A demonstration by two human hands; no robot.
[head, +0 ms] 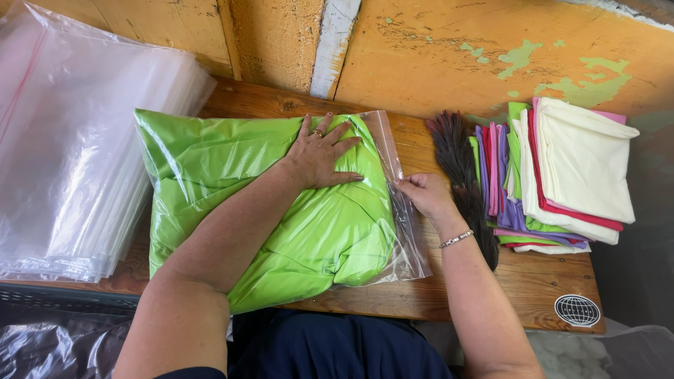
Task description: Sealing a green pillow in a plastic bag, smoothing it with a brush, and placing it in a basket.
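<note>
I am wearing a thin ring point(318, 133) on one finger of my left hand point(319, 154), and my nails on that hand are showing a dark polish. Just behind my right hand point(425, 194), a slim silvery chain bracelet point(456, 239) is circling my wrist. Both my forearms are showing bare, with no sleeves reaching them. Below my hands, I am wearing dark navy clothing point(337, 351) across my lap.
</note>
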